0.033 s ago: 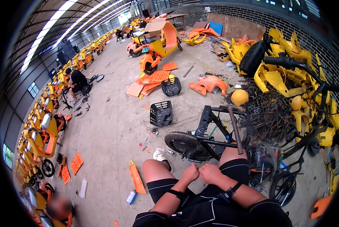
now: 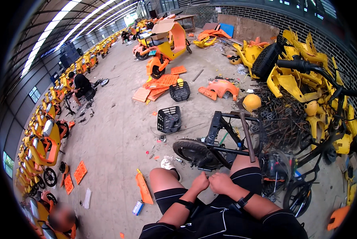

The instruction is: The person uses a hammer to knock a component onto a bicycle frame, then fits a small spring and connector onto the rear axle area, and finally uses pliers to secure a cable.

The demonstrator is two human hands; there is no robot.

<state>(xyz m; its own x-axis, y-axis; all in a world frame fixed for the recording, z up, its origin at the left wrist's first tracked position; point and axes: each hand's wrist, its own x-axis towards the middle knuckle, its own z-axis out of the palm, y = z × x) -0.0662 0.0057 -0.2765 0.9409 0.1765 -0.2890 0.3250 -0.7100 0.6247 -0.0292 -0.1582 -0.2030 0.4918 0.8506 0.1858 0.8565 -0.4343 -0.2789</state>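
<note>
My left hand and my right hand are held close together over my lap, knuckles nearly meeting. Both are closed with fingers curled in; whatever they pinch is too small or hidden to make out. Just beyond them lies a black scooter frame, with its rear wheel toward the left, near my white shoe. A rusty brown bar rests across the frame's right side, reaching down to my right thigh.
Black baskets and orange panels lie ahead. At right are a heap of dark metal parts, yellow body shells and a handlebar. Parked scooters line the left; another person sits there. A can lies nearby.
</note>
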